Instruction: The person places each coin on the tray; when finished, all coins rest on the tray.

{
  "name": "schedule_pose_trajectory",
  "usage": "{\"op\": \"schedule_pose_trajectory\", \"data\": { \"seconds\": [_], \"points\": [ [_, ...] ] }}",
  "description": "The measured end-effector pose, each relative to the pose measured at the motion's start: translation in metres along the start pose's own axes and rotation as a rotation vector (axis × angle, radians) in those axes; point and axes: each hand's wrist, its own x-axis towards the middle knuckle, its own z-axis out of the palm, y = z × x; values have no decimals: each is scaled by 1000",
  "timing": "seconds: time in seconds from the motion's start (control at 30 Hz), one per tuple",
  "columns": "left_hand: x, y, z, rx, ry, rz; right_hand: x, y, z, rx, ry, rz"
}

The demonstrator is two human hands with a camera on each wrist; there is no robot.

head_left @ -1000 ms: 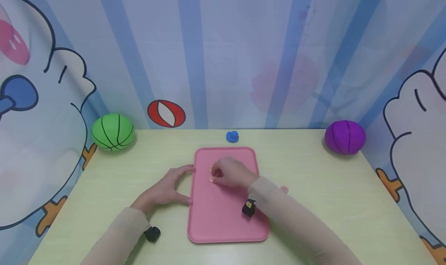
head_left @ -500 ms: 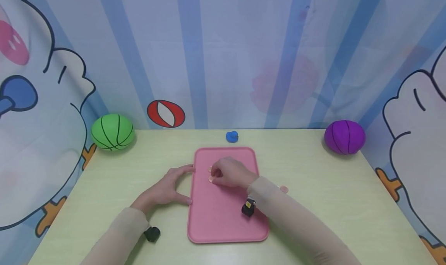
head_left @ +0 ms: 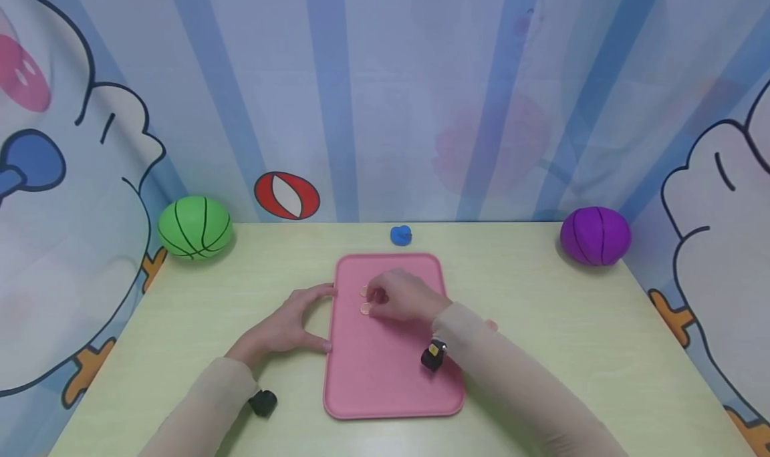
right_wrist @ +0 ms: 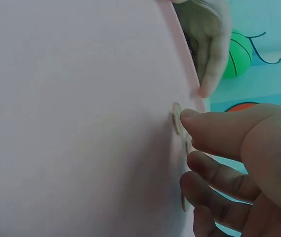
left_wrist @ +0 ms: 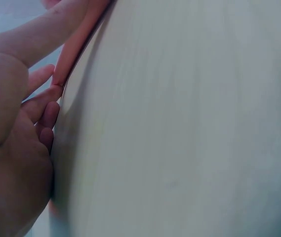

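On the pink tray [head_left: 385,377] lie thin, round, coin-like discs. The nearer disc [head_left: 365,309] is right beside the thumb of my right hand [head_left: 406,296]. Just behind it, another disc [head_left: 363,291] is partly covered by that hand. In the right wrist view, the thumb tip overlaps the edge of a flat-lying disc [right_wrist: 176,118], and the fingers stand apart from the thumb. Part of a further disc [right_wrist: 183,203] shows by the fingertips. My left hand [head_left: 283,327] touches the tray's left rim with thumb and fingertips, its fingers spread.
A pinkish disc [head_left: 491,325] lies on the table right of the tray, partly behind the right sleeve. Beyond the tray sits a blue toy duck [head_left: 400,236]. A green ball [head_left: 195,228] stands back left, a purple ball [head_left: 595,236] back right.
My right hand has shifted slightly right and away from the nearer disc, which now shows more fully. The left hand and the tray stay where they were.
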Motion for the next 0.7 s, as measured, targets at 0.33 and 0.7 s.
{"op": "schedule_pose_trajectory", "data": {
  "seconds": [0.33,0.7],
  "points": [
    [2,-2,1,-8,2,-8,-17,30,-30,110,39,21],
    [0,1,0,-1,-7,-6,-55,69,-65,180,30,16]
  ]
}}
